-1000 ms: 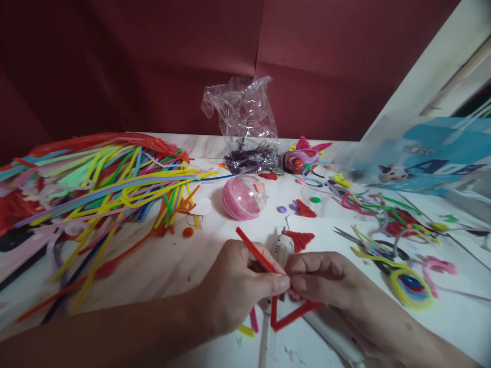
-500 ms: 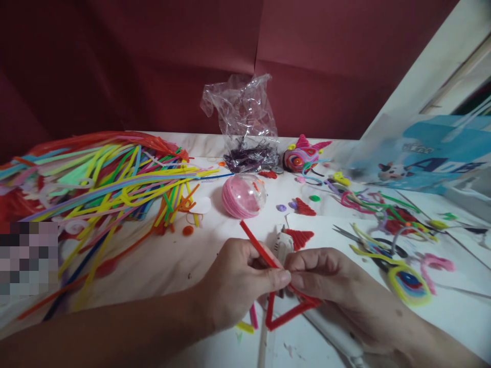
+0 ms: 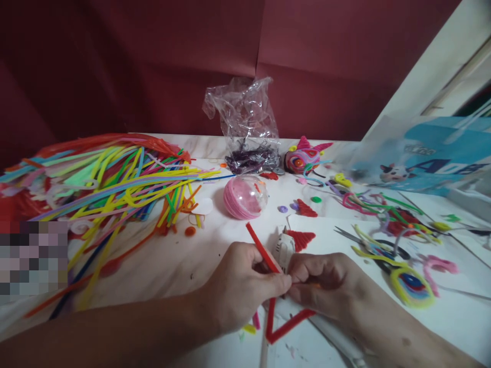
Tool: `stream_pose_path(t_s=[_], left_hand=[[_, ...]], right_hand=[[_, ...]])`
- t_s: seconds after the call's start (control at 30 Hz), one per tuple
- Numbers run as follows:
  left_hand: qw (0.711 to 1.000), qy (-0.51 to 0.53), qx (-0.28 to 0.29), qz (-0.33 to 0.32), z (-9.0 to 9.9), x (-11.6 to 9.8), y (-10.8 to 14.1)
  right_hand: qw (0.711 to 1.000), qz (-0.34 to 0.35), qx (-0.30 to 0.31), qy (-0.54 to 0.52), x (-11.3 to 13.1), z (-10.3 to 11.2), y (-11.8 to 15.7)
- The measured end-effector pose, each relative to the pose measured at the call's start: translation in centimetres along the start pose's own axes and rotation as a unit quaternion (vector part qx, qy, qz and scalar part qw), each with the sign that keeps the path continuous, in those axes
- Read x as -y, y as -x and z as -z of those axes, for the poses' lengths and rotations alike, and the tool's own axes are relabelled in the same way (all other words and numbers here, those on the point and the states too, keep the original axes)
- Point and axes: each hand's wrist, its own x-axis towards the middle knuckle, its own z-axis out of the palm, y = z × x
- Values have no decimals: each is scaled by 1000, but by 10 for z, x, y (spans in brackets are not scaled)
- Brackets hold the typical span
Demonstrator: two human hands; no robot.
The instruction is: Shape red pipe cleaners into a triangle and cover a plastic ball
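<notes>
A red pipe cleaner [image 3: 288,327], bent into an angular shape, is pinched between my two hands above the table. My left hand [image 3: 245,286] grips it with thumb and forefinger, and one straight end sticks up past the fingers. The right hand [image 3: 330,286] pinches it close beside the left fingertips; part of it is hidden behind the fingers. Beneath my hands lies a white glue gun [image 3: 284,248], mostly covered. Just beyond it are two red fuzzy triangles [image 3: 301,240]. Further back sits a clear ball [image 3: 245,197] half wrapped in pink.
Loose pipe cleaners [image 3: 115,184] spread across the left. Scissors [image 3: 383,255] and a yellow-rimmed oval piece [image 3: 412,286] lie at right. A plastic bag [image 3: 249,122] and a decorated pink figure [image 3: 303,158] stand at the back, near a blue package [image 3: 441,158].
My right fingers have curled further around the pipe cleaner, and its bent lower corner has dropped slightly. The whole view has shifted a little.
</notes>
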Motion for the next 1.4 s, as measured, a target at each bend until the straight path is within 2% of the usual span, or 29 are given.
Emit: stream_pose_path(t_s=[0.13,0.27,0.37,0.47,0.6,0.9,1.2,1.4], left_hand=[[1000,6,12,-8,0,0,1],[1000,23,-3,-12,2,-1,-1],[999,24,11,-25,3,-2,-1],[999,23,27,-38,3,-3,-1],[999,21,8,-27,2,-2,0],[993,107,31,-45,3,-1,-3],[994,88,36,-47,4,-1,0],[992,113,28,-40,5,-2,-4]], right_hand=[[1000,-3,7,5,-3,0,0],[999,-14,14,-41,-5,0,-2],[997,-29,19,-64,0,-1,-2],[999,-24,22,-39,5,0,-2],[1000,10,16,1,4,0,0],[991,31,23,-126,1,-2,-2],[995,24,14,-99,-2,-4,0],[994,15,17,-105,-2,-3,-3]])
